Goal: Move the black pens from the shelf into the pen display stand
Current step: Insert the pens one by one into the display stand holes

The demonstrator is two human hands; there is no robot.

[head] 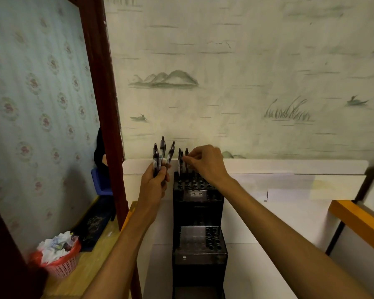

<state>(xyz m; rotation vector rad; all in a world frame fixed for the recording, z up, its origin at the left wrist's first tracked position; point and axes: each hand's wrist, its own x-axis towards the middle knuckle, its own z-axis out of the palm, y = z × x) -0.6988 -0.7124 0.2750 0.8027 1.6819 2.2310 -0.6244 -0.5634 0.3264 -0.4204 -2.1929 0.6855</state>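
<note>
black pens (162, 157) gripped in left hand (153, 184), right hand (205, 162) pinching one at stand (198, 203)

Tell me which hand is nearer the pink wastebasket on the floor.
Left. The left hand, gripping a bunch of black pens, is on the pink wastebasket's side; the right hand is farther away, over the pen display stand.

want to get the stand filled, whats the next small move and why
Probably let the right hand push the pen it pinches down into its top-tier hole, then release. The left hand grips more pens, and the stand shows many open holes.
</note>
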